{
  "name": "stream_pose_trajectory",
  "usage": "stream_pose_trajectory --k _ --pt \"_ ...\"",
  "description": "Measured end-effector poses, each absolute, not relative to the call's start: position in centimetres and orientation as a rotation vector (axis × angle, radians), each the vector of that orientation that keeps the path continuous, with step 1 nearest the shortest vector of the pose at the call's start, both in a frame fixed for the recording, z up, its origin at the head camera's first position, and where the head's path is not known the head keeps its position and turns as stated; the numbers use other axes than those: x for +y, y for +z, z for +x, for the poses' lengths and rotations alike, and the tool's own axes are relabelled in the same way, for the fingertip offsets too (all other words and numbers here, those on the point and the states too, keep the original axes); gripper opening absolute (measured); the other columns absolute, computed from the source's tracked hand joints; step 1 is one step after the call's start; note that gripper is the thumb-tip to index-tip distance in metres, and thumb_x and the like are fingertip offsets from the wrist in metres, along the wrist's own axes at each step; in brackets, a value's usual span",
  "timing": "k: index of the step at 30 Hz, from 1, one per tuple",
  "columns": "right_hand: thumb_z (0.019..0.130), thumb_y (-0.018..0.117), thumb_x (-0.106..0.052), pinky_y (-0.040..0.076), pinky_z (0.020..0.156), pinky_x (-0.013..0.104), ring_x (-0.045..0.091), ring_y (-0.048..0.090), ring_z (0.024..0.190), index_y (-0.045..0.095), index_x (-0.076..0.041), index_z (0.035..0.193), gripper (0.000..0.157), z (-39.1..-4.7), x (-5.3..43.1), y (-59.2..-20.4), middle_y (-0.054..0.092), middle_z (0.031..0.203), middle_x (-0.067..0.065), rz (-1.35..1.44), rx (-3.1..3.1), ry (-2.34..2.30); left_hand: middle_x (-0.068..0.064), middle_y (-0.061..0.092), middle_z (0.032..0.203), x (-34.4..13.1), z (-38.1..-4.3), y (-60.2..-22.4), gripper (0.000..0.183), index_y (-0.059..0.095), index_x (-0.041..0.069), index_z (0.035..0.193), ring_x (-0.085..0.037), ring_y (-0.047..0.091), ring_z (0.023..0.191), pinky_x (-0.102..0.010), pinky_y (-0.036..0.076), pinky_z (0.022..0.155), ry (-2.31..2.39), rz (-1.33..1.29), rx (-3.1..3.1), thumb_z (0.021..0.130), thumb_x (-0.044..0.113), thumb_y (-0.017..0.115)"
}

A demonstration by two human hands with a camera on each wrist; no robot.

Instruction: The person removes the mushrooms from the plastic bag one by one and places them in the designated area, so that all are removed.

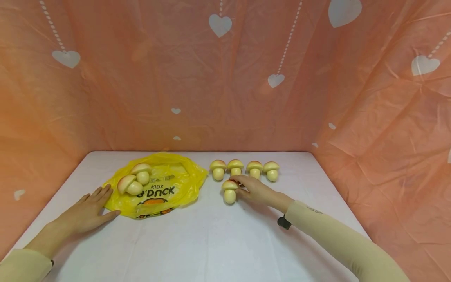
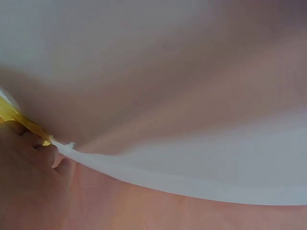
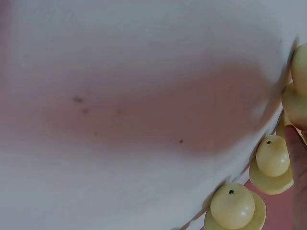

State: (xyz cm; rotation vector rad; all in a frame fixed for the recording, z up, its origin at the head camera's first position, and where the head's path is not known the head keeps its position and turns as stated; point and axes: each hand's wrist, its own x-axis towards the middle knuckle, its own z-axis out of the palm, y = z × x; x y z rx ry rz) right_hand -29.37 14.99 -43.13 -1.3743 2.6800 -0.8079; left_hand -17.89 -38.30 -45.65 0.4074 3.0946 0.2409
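With fingers spread, my left hand rests at the left edge of a flat yellow plastic bag, fingertips touching it. In the left wrist view, the left hand appears beside a strip of the yellow bag. Two toy mushrooms lie on the bag: a rear mushroom and a front mushroom. My right hand pinches another toy mushroom from its right side, cap away from me. That mushroom is partly cut off in the right wrist view.
Several more mushrooms stand in a row behind the right hand, from a left one to a right one. The white tabletop meets a pink cloth backdrop with hearts at the back and sides.
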Motion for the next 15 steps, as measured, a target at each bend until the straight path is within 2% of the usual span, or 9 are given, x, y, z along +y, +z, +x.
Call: stream_pose_trajectory --k 15 --pt "0.101 0.066 -0.005 0.055 0.103 0.038 0.031 0.066 0.122 0.054 0.005 0.143 0.044 -29.13 15.53 -43.07 0.063 0.138 0.017 -1.386 2.684 -0.852 -0.043 0.030 0.156 -38.25 -17.93 -45.66 0.093 0.033 -0.022 0.149 -0.062 0.028 0.143 -0.077 0.025 0.111 0.244 0.400 3.088 0.101 0.053 0.059"
